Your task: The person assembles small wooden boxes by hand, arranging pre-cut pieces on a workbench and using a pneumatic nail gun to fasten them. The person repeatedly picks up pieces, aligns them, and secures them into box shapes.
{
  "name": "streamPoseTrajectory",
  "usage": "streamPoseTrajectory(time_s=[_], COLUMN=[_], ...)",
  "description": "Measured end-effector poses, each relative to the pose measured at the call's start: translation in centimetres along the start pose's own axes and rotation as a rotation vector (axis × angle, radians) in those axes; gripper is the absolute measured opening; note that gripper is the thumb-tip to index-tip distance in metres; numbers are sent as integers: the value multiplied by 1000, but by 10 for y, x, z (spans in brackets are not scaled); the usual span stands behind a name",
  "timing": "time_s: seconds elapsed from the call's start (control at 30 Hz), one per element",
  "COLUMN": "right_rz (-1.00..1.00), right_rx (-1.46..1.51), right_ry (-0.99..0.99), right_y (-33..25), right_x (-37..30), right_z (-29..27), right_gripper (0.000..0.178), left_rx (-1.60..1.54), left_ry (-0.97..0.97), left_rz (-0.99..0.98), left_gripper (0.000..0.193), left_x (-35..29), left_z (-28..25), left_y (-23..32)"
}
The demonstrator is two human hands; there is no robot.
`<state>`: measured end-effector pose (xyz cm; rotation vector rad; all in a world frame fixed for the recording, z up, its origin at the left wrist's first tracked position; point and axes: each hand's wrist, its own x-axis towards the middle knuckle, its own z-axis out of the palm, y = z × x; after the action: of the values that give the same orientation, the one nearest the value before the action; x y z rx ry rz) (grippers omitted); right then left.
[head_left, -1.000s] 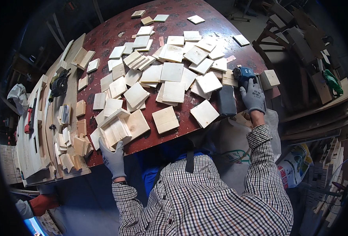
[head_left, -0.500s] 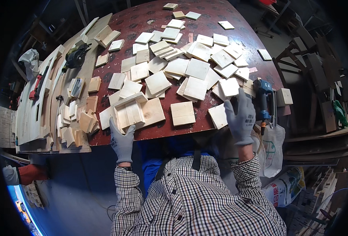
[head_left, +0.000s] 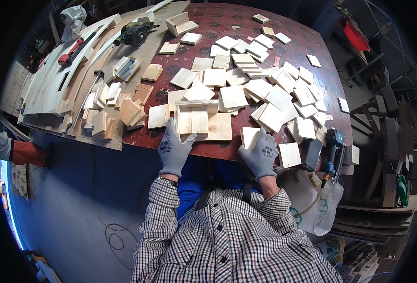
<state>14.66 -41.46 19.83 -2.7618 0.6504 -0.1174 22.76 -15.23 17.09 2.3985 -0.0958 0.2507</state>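
At the table's near edge, my left hand (head_left: 173,150) in a grey glove grips the near left corner of a small open wooden box (head_left: 192,120). Fingers lie along the box's side, with the thumb at its front. A flat wooden board (head_left: 220,125) lies against the box's right side. My gloved right hand (head_left: 261,154) closes on a square wooden block (head_left: 249,137), thumb at its near edge and fingers at its right; part of the block is hidden. Just right of that hand lies another wooden square (head_left: 290,155).
Many loose wooden squares (head_left: 279,97) cover the dark red table (head_left: 208,23). A blue air nail gun (head_left: 331,148) with a hose is at the right edge. At left are a dark power saw (head_left: 135,34), a red tool (head_left: 71,53) and long boards. Another person's gloved hand (head_left: 3,146) shows far left.
My right hand has come down and left from near the nail gun onto the square block. My left hand stays at the box. The view has shifted, moving the table contents rightward.
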Motion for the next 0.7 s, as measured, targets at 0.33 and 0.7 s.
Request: streamPoseTrajectory(time_s=[0.33, 0.7], right_rz=[-370, -565], right_rx=[309, 540], right_ry=[112, 25], right_y=[-124, -80], right_x=[18, 14], right_z=[17, 47], right_gripper=[108, 73], left_rx=[15, -28], left_ry=[-33, -101], left_rz=[52, 284], left_gripper=[93, 103], left_x=[1, -1], left_z=[-4, -18], left_y=[-1, -4])
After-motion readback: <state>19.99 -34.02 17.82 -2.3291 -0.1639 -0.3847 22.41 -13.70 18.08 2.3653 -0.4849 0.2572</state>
